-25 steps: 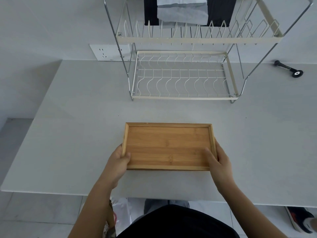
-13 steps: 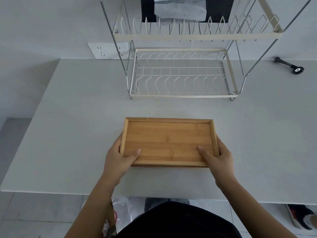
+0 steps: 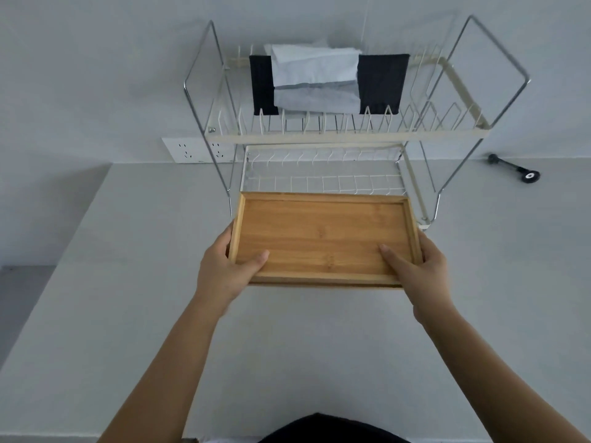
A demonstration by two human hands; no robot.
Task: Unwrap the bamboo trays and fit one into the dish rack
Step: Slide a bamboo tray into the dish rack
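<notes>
A bare bamboo tray point(image 3: 323, 231) is held level above the white table, its far edge overlapping the front of the dish rack's lower tier. My left hand point(image 3: 224, 270) grips its near left corner with the thumb inside the rim. My right hand point(image 3: 419, 270) grips its near right corner the same way. The two-tier wire dish rack point(image 3: 345, 135) stands against the wall, and the tray hides the front part of its lower shelf point(image 3: 323, 183). No wrapping is visible on the tray.
Folded black and grey cloths point(image 3: 319, 81) lie on the rack's upper tier. A wall socket strip point(image 3: 192, 150) sits left of the rack. A small black tool point(image 3: 515, 169) lies on the table point(image 3: 128, 298) at the back right.
Both hands have lifted the tray off the table and carried it away from me, up to the rack's lower tier. The view has tilted upward.
</notes>
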